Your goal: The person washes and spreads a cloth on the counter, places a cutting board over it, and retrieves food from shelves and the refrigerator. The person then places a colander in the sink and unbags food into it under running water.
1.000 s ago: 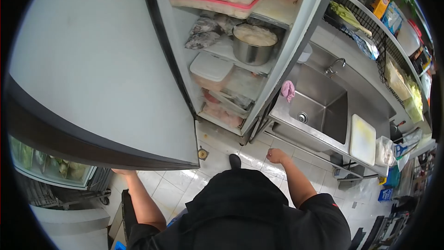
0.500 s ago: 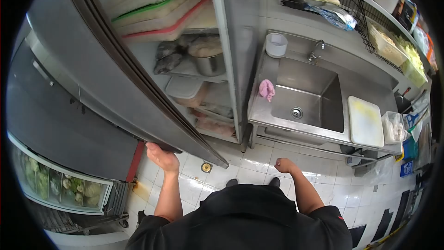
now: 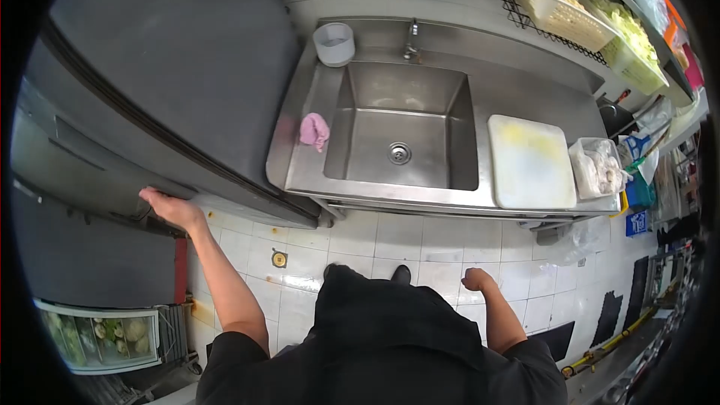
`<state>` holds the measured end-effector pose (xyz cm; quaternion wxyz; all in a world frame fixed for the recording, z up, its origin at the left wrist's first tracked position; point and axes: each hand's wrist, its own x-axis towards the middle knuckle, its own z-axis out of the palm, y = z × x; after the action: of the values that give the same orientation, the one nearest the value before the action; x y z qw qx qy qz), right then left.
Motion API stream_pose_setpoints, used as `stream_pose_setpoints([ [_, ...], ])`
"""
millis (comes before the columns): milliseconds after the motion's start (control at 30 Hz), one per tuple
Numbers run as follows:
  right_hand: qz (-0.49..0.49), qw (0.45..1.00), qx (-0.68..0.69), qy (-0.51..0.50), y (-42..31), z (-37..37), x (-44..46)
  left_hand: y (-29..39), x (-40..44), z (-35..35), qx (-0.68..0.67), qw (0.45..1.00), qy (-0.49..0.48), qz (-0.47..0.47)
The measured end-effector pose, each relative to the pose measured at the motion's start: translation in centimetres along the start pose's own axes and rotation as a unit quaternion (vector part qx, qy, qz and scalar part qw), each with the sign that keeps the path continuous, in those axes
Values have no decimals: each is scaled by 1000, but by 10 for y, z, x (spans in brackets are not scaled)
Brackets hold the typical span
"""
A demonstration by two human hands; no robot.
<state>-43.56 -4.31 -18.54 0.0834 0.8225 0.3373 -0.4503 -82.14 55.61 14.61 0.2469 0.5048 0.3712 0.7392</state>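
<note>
My left hand (image 3: 172, 208) is stretched out at the left, its fingers against the edge of the grey refrigerator door (image 3: 142, 135), which now stands closed or nearly so. Its fingers look extended, with nothing held in them. Over the floor at the right, my right hand (image 3: 480, 280) hangs with its fingers curled in; whether something small is inside cannot be seen. The steel sink (image 3: 401, 127) lies ahead of me, beyond both hands. A pink cloth (image 3: 314, 131) rests on the sink's left rim.
A white tub (image 3: 334, 44) stands behind the cloth. Right of the basin are a stained white cutting board (image 3: 531, 161) and a bag of pale items (image 3: 598, 169). Baskets of vegetables (image 3: 634, 49) sit on the upper rack. A glass-fronted vegetable case (image 3: 101, 337) is at lower left.
The refrigerator door has swung from wide open to against the cabinet, hiding the shelves. My left hand has moved along with it. The view has turned right, toward the sink.
</note>
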Motion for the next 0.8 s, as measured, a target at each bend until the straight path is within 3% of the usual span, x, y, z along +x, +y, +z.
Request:
stream_pose_setpoints([
  [33,-7,1000,-1,-7,5,1,5,-17,-1,-8,-35,999,8,-7],
  [67,-14,1000,-2,-14,10,2,12,25,-28,15,13,998,59,13],
  [133,-27,1000,16,2,12,3,26,63,-72,44,65,979,73,176],
  [200,-53,990,103,83,-8,-20,23,58,-115,79,87,964,71,241],
  [267,-49,986,137,77,-27,-41,26,29,-167,121,78,976,-108,173],
  [300,-54,982,163,77,-32,-51,28,23,-185,149,128,941,-256,182],
  [333,-50,981,167,79,-35,-56,28,8,-205,184,88,913,-393,66],
  [400,-45,968,223,111,-43,-68,28,-54,-244,255,65,772,-606,-181],
  [467,-19,957,263,118,-46,-92,4,-115,-280,328,147,730,-662,-86],
  [533,38,942,304,138,-41,-98,-12,-161,-306,414,102,676,-697,-215],
  [633,122,917,340,169,-20,-84,-27,-169,-319,545,-31,746,-585,-318],
  [667,162,906,353,167,-18,-77,-34,-175,-318,579,-114,766,-561,-293],
  [700,183,885,380,195,-13,-66,-39,-188,-315,615,-78,755,-586,-285],
  [733,200,882,360,227,-7,-46,-39,-213,-321,642,-170,744,-587,-271],
  [767,226,859,398,228,-9,-41,-51,-239,-326,664,-179,731,-608,-252],
  [800,253,844,424,210,-13,-38,-62,-206,-327,662,-121,709,-624,-305],
])
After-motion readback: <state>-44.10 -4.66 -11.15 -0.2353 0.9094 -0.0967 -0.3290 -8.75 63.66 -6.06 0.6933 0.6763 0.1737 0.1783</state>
